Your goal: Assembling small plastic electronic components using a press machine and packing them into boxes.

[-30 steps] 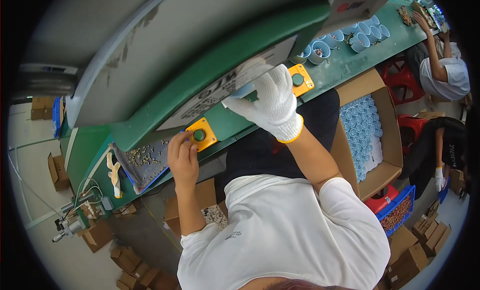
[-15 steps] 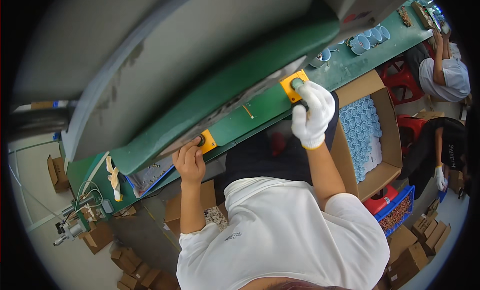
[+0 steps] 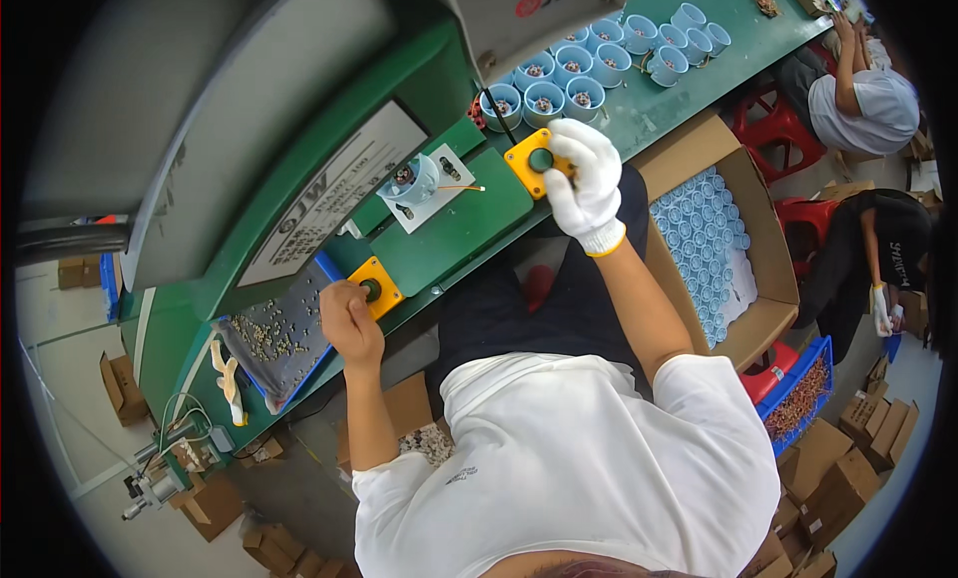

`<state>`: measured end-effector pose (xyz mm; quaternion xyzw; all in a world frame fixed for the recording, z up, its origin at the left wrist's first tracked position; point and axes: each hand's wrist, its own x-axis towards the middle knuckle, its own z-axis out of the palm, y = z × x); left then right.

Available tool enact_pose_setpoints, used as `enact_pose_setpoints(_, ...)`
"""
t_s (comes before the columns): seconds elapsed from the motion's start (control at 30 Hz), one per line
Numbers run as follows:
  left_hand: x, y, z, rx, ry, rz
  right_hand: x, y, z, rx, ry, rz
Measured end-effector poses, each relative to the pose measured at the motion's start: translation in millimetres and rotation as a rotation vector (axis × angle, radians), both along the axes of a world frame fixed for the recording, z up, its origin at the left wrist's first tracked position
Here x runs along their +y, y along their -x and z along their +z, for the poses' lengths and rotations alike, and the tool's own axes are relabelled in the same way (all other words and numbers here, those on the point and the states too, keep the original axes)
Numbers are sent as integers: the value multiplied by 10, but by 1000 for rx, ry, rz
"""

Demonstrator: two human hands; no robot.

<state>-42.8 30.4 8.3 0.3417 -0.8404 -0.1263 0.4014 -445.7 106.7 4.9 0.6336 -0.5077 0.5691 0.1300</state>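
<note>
My left hand (image 3: 351,323), bare, has its fingers curled in beside the left yellow button box (image 3: 387,296), next to its dark green button (image 3: 371,289). In a white knit glove, my right hand (image 3: 589,184) is at the edge of the right yellow button box (image 3: 518,165). Its thumb and fingers are apart, holding nothing, and the round green button (image 3: 541,160) shows uncovered beside them. Between the boxes, a light blue cup (image 3: 423,182) sits on a pale metal plate (image 3: 451,201) under the green machine; its far side is partly hidden. A thin orange wire (image 3: 461,188) extends from it.
Several blue cups (image 3: 583,98) with small parts inside stand on the green bench (image 3: 689,97). A blue tray (image 3: 289,386) holds small pieces; a glove (image 3: 228,380) lies beside it. At right are a carton (image 3: 780,279) of blue cups and a co-worker (image 3: 903,249).
Both hands have drawn back from the buttons, which they were touching before. The view has shifted, bringing the cup under the machine and more cups on the bench into sight.
</note>
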Motion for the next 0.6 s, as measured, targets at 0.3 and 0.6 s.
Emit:
enact_pose_setpoints(0.3, -21, 531, 387, 60, -200, 4, 30, -112, -176, -65, -63, -86)
enact_pose_setpoints(0.6, -27, 557, 320, 71, -184, -95, 40, -133, -243, -73, -77, -120)
